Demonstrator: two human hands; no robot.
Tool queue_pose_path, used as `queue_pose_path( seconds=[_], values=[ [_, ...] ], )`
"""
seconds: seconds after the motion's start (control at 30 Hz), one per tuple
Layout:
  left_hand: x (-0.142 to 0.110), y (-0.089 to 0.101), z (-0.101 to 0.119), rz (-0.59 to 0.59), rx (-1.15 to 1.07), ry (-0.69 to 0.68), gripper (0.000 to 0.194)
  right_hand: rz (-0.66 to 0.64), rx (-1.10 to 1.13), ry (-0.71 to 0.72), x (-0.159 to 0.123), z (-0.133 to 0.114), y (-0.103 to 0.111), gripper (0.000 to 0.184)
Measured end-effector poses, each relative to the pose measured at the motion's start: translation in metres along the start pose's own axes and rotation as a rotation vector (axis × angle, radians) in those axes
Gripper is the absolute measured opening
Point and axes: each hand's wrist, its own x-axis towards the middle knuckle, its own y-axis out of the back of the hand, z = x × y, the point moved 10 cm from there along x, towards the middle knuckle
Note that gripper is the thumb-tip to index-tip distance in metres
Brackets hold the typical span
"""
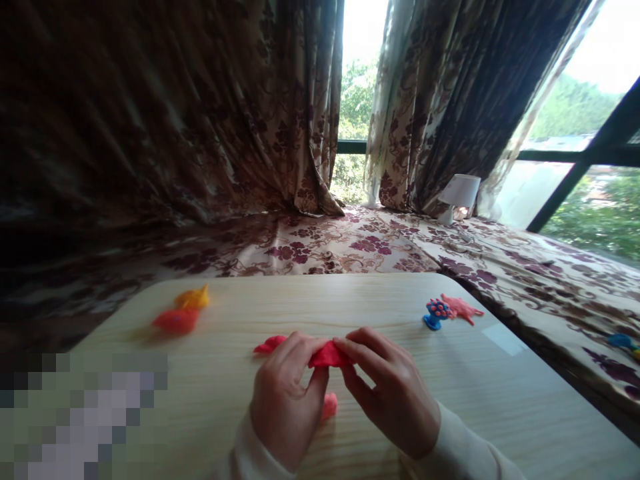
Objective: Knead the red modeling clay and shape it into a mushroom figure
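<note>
A flattened piece of red modelling clay [330, 355] is pinched between both hands above the table. My left hand [290, 390] grips its left end with thumb and fingers, while my right hand [393, 387] has hold of the right end. Just beyond the left hand lies another red clay piece [270, 345], partly covered by the fingers. A pinkish-red lump of clay [329, 406] sits below and between the hands, its left part hidden behind the left hand.
On the table [225, 427], an orange-red clay lump [176, 321] and a yellow one [193, 297] sit at left. A blue clay stand with red dots [435, 313] and a splayed pink clay shape [464, 309] are at right. A lamp [459, 192] stands behind.
</note>
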Motion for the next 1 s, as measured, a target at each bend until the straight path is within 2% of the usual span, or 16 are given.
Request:
queue_pose_path(
  seconds=[0.2,0.43,0.53,0.73,1.0],
  values=[
    [0.002,-0.007,-0.013,-0.049,-0.098,0.146,0.021,0.022,0.02,-0.034,0.0,0.003,0.003,0.029],
    [0.002,-0.013,-0.013,-0.098,-0.111,0.188,0.022,0.015,0.064,-0.149,0.0,0.019,0.002,0.034],
    [0.001,-0.017,-0.013,-0.117,-0.144,0.187,0.022,-0.021,0.082,-0.152,-0.001,0.02,-0.003,0.027],
    [-0.004,-0.02,-0.024,-0.106,-0.186,0.334,0.013,-0.034,0.073,-0.159,-0.001,0.02,-0.004,0.012],
    [-0.004,-0.021,-0.019,-0.117,-0.237,0.325,0.013,0.009,0.08,-0.186,0.001,0.024,-0.001,0.008]
  ],
)
